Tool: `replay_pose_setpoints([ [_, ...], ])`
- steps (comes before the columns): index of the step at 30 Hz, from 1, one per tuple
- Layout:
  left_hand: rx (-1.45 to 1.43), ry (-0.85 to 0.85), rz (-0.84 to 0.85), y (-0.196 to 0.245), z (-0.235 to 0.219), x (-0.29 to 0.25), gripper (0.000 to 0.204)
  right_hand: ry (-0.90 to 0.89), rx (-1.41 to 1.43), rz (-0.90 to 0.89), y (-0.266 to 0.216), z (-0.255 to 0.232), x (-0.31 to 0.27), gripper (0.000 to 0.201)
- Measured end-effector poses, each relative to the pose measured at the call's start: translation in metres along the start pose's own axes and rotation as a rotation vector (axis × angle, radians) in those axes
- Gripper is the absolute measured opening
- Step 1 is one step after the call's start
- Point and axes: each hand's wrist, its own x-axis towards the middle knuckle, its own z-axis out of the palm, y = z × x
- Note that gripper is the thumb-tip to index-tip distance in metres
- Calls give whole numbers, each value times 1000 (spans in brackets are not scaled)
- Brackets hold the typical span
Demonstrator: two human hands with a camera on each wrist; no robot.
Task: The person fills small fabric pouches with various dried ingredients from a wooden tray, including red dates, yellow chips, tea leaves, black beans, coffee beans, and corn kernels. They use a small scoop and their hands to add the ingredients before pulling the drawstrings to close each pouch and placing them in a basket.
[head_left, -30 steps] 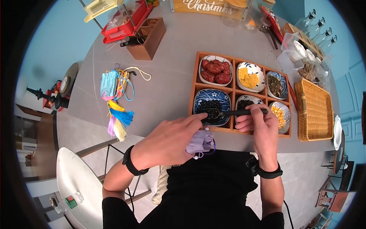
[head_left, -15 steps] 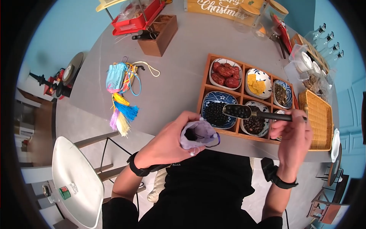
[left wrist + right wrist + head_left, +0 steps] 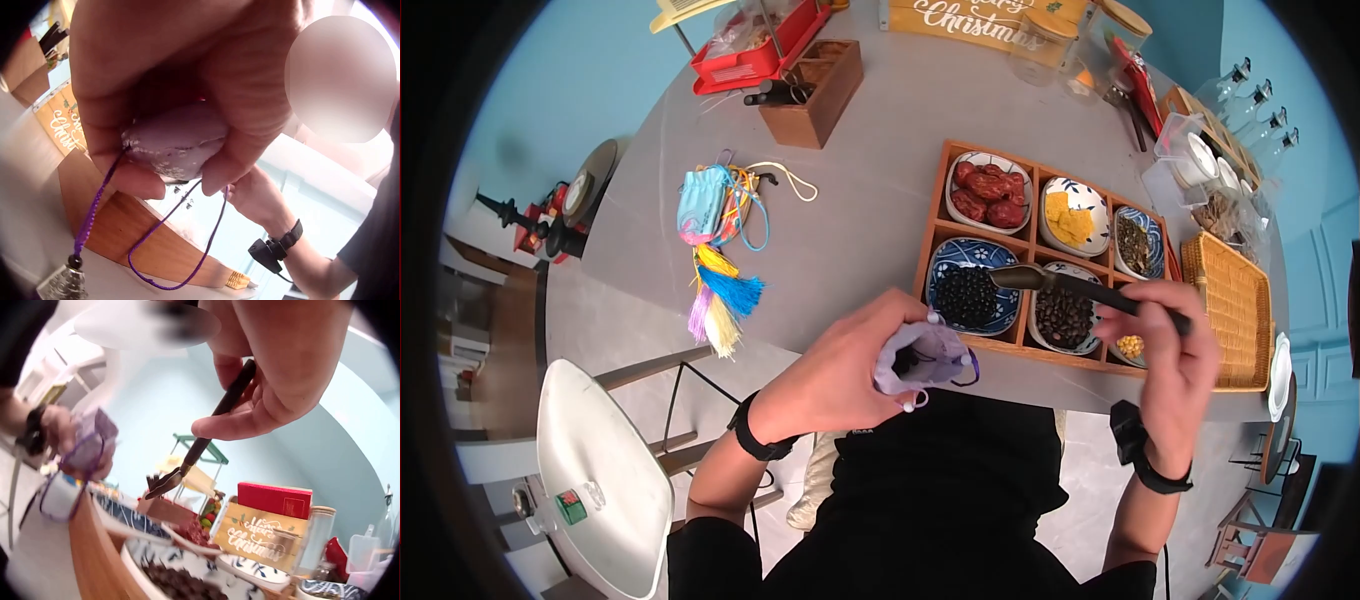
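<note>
My left hand [image 3: 835, 360] holds a pale purple drawstring pouch [image 3: 945, 345] with its mouth facing up, just in front of the tray. In the left wrist view, thumb and fingers close round the pouch [image 3: 178, 140], and purple cords hang from it. My right hand [image 3: 1170, 330] grips the dark handle of a small scoop [image 3: 1022, 277]. The scoop's head tilts over the right rim of a blue patterned bowl of black beans [image 3: 966, 298]. Beside that bowl is one of dark brown beans [image 3: 1065, 318], under the handle. Corn kernels [image 3: 1131, 346] are partly hidden by the right hand.
The divided wooden tray [image 3: 1040, 356] also bears bowls of red dried fruit [image 3: 990, 193], yellow pieces [image 3: 1068, 220] and dried leaves [image 3: 1133, 247]. A wicker basket [image 3: 1228, 310] stands to its right. Tasselled pouches [image 3: 705, 205] lie at left, near a wooden box [image 3: 825, 100].
The scoop has risen out of the black beans and moved right, carrying beans half a second ago; now its head is tipped over. My left hand has drawn back from the bowl, turning the pouch's mouth up.
</note>
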Motion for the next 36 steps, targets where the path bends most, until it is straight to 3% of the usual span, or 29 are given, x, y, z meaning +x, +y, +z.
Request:
replay_pose_setpoints([
  [2, 141, -31, 177, 4, 1, 4, 63, -132, -197, -82, 13, 3, 5, 15],
  [4, 210, -67, 173, 8, 2, 7, 60, -219, -428, -249, 9, 9, 7, 15],
  [7, 338, -135, 164, 15, 1, 10, 55, -279, -433, -209, 4, 12, 3, 15],
  [9, 400, -171, 167, 21, 0, 12, 53, -284, -414, -155, 11, 10, 3, 15],
  [11, 458, -232, 129, 25, -2, 14, 51, -192, -130, -32, 24, 9, 5, 16],
  [13, 479, -249, 139, 25, -3, 15, 50, -161, -70, 26, 27, 7, 11, 18],
  [19, 557, -317, 122, 30, -2, 20, 48, -307, 98, 130, 49, 1, 20, 23],
  [24, 586, -369, 86, 31, 1, 24, 50, -164, 103, 271, 51, 7, 7, 26],
  [30, 511, -279, 125, 23, 2, 19, 57, 18, 299, 379, 58, 28, -2, 27],
  [32, 280, -159, 146, 19, 0, 16, 61, 59, 304, 370, 60, 29, -4, 28],
  [36, 32, -94, 62, 10, 0, -1, 61, 168, 350, 362, 64, 23, -6, 30],
])
